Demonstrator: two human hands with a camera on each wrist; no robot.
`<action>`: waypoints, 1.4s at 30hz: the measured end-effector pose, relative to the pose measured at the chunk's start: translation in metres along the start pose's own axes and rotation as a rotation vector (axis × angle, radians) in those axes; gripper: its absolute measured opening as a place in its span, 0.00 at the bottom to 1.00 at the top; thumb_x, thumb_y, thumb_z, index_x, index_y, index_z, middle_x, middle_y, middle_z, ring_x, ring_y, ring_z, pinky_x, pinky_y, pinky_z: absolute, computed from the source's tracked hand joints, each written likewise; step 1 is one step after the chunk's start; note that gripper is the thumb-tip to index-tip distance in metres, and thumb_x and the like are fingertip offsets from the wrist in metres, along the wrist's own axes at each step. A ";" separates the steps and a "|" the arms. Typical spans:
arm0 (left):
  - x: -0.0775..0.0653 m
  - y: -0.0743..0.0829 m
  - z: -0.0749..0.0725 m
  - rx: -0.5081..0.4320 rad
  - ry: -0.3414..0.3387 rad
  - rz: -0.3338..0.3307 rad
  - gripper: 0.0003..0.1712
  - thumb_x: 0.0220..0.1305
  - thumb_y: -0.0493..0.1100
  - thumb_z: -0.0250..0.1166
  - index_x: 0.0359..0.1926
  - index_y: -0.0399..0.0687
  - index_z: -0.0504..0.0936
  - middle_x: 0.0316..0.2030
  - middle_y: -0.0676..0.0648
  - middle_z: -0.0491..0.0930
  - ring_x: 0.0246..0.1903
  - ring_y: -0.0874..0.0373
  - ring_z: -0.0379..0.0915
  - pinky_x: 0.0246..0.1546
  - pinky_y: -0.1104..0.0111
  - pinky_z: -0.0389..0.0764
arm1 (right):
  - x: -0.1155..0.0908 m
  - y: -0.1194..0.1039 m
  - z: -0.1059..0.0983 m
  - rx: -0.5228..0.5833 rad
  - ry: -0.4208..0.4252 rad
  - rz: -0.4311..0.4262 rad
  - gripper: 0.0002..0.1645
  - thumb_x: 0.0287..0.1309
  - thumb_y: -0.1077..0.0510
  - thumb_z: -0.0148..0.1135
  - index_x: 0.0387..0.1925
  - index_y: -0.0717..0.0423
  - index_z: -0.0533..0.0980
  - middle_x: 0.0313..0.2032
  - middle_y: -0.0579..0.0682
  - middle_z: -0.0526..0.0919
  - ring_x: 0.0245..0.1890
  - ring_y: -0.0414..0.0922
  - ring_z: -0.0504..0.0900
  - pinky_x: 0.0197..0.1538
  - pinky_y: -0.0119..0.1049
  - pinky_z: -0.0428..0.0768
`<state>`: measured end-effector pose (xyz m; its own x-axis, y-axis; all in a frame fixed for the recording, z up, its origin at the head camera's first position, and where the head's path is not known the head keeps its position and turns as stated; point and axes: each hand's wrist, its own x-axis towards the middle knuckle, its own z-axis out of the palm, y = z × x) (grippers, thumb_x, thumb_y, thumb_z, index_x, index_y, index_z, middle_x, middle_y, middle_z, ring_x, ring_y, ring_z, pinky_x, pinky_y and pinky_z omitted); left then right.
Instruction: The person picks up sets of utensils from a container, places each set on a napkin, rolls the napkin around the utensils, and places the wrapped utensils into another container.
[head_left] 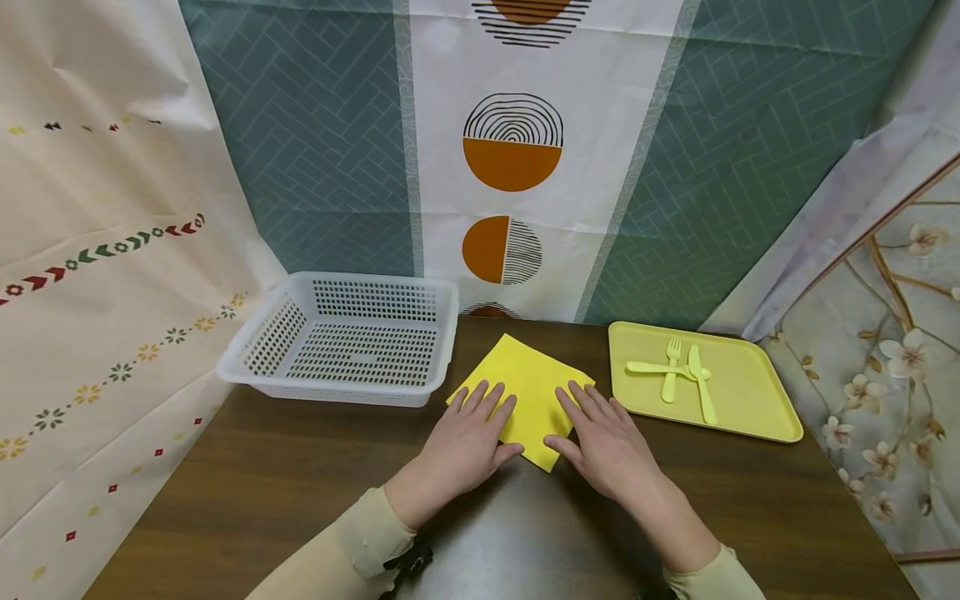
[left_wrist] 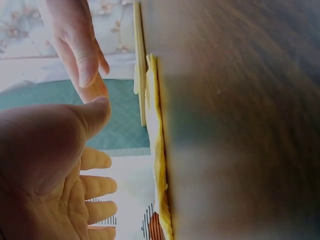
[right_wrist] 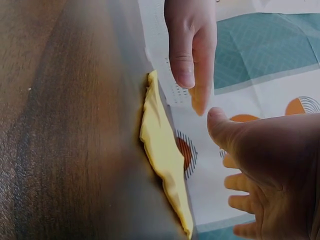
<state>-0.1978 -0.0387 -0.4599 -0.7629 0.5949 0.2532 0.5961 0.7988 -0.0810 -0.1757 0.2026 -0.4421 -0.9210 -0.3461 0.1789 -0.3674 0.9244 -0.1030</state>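
Observation:
A yellow folded cloth [head_left: 536,392] lies flat on the brown table, turned so one corner points toward me. My left hand [head_left: 467,442] is over its left side with fingers straight and spread. Over the right side is my right hand [head_left: 606,442], also palm down with extended fingers. From the left wrist view, a gap shows between the left palm [left_wrist: 40,155] and the thin, slightly wavy edge of the cloth [left_wrist: 156,135]. The right wrist view likewise has the right hand [right_wrist: 275,165] raised off the cloth [right_wrist: 162,145]. Neither hand holds anything.
A white perforated plastic basket [head_left: 258,385] stands at the back left. To the right is a yellow tray [head_left: 750,400] bearing a yellow fork [head_left: 670,375], knife [head_left: 703,387] and spoon [head_left: 652,367]. Patterned fabric [head_left: 337,150] hangs behind the table [head_left: 300,467].

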 end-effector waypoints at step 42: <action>0.012 -0.004 0.012 -0.044 -0.195 0.017 0.36 0.72 0.70 0.50 0.68 0.53 0.75 0.69 0.43 0.68 0.69 0.42 0.61 0.68 0.46 0.60 | 0.013 0.006 0.019 -0.005 -0.191 0.015 0.45 0.66 0.31 0.56 0.74 0.53 0.66 0.73 0.58 0.64 0.73 0.58 0.60 0.70 0.60 0.58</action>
<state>-0.2121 -0.0338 -0.4685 -0.7842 0.6176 0.0600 0.6163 0.7865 -0.0408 -0.1922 0.2008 -0.4594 -0.9344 -0.3560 -0.0114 -0.3532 0.9302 -0.0997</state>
